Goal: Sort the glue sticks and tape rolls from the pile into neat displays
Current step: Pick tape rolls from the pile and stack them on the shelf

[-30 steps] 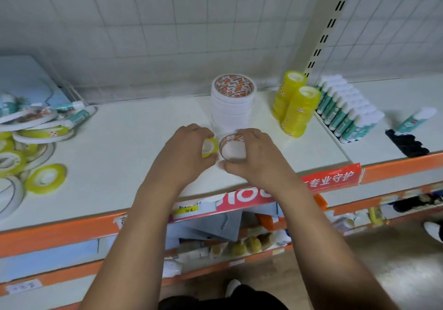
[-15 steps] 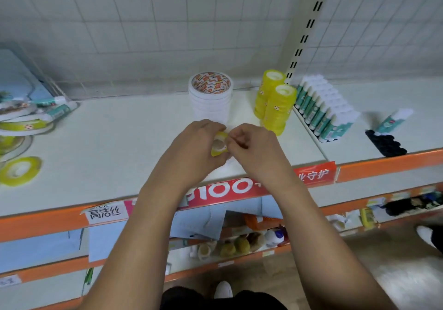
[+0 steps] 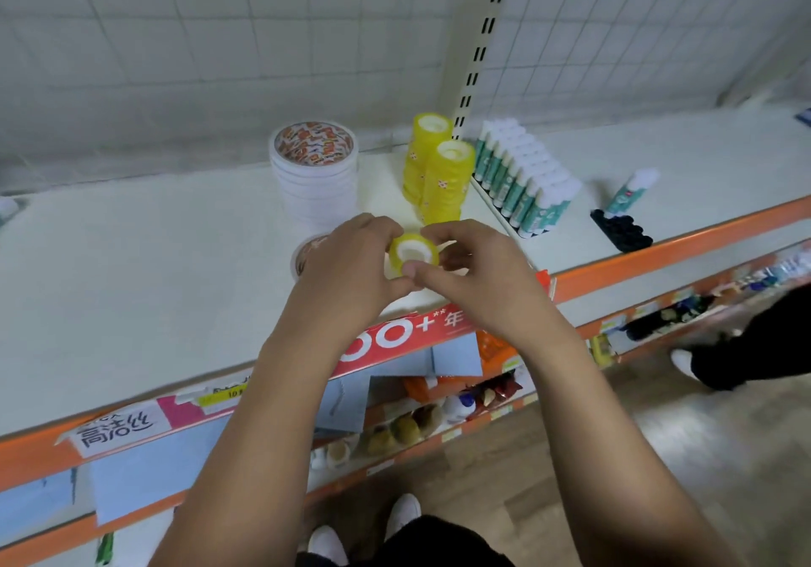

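A small yellow tape roll (image 3: 413,254) is held between my left hand (image 3: 346,268) and my right hand (image 3: 474,268), just above the white shelf (image 3: 153,281) near its front edge. A white tape roll (image 3: 305,255) with an orange-printed core lies on the shelf, partly hidden under my left hand. Behind stand a tall stack of white tape rolls (image 3: 314,176) and two stacks of yellow tape rolls (image 3: 439,169). To the right, glue sticks (image 3: 524,180) stand in neat rows.
A single glue stick (image 3: 632,191) lies against a black ridged piece (image 3: 619,229) on the right shelf section. The shelf has an orange front rail (image 3: 658,255) with red labels. Another person's leg and shoe (image 3: 741,347) are at the right.
The view has swung right, so the pile at the left has left the frame. The white roll has left my right hand and lies on the shelf. Both hands now grip the yellow roll.
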Demonstrator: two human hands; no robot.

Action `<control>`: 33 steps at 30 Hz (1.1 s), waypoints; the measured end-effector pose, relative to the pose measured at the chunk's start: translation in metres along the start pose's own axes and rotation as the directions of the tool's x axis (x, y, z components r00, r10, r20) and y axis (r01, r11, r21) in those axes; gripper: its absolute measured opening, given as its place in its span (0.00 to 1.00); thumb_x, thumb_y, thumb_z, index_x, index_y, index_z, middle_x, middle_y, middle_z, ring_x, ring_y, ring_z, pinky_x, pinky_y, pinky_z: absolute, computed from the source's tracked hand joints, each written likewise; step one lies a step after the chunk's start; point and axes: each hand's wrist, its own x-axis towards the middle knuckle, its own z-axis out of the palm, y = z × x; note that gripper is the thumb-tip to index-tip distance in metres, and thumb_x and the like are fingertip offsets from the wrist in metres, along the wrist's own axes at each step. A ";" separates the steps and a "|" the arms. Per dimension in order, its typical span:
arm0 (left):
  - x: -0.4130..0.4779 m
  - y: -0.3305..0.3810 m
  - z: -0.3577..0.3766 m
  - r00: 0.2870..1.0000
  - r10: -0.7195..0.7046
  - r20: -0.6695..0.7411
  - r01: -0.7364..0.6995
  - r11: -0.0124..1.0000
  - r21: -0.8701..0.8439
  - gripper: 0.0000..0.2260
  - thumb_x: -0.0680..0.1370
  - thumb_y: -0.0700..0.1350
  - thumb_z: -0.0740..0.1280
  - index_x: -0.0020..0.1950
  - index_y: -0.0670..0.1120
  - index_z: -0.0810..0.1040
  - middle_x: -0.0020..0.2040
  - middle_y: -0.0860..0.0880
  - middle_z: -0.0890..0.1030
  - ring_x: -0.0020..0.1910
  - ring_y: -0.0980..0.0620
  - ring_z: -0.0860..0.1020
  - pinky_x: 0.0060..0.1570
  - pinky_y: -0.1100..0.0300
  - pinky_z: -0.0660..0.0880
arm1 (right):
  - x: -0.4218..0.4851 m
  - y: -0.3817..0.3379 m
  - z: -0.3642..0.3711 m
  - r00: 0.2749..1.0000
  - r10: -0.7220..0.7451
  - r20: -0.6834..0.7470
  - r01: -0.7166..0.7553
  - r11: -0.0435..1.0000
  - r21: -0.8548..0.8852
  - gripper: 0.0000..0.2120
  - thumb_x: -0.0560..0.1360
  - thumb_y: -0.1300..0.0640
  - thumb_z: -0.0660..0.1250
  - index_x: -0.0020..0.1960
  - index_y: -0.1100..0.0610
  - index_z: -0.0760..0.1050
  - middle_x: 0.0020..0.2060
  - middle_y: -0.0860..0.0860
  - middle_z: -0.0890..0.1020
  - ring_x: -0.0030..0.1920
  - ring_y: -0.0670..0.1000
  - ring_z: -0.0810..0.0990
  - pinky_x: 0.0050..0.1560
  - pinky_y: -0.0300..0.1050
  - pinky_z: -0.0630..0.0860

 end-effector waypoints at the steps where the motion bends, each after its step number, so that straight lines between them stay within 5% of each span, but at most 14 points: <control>1: 0.002 0.002 0.003 1.000 0.000 0.002 0.000 1.000 0.006 0.23 0.70 0.54 0.75 0.61 0.48 0.77 0.54 0.50 0.78 0.53 0.50 0.76 0.49 0.55 0.72 | 0.000 0.002 -0.003 1.000 0.006 0.008 -0.006 1.000 -0.001 0.25 0.69 0.44 0.76 0.62 0.53 0.78 0.51 0.45 0.81 0.46 0.42 0.80 0.49 0.38 0.78; 16: 0.032 0.030 0.039 0.998 -0.006 0.065 0.003 0.999 0.053 0.19 0.72 0.42 0.74 0.62 0.45 0.77 0.52 0.47 0.79 0.50 0.46 0.77 0.53 0.51 0.73 | 0.032 0.047 -0.040 0.976 -0.124 0.180 0.146 0.982 -0.117 0.18 0.67 0.50 0.77 0.56 0.49 0.81 0.51 0.51 0.80 0.48 0.48 0.79 0.53 0.45 0.77; 25: 0.035 0.034 0.053 0.994 -0.080 -0.071 0.095 0.965 0.245 0.15 0.76 0.50 0.68 0.62 0.50 0.76 0.54 0.52 0.79 0.52 0.49 0.77 0.45 0.52 0.76 | 0.050 0.075 -0.029 0.983 -0.107 0.152 0.132 0.977 -0.165 0.30 0.65 0.45 0.78 0.63 0.54 0.73 0.53 0.51 0.77 0.51 0.52 0.77 0.52 0.49 0.75; 33: 0.038 0.038 0.062 0.992 -0.095 -0.084 0.116 0.945 0.305 0.12 0.76 0.51 0.67 0.59 0.50 0.79 0.53 0.51 0.79 0.52 0.47 0.78 0.45 0.52 0.76 | 0.055 0.085 -0.028 0.971 -0.096 0.220 0.142 0.968 -0.207 0.30 0.64 0.45 0.79 0.61 0.55 0.75 0.54 0.53 0.75 0.55 0.54 0.75 0.55 0.52 0.73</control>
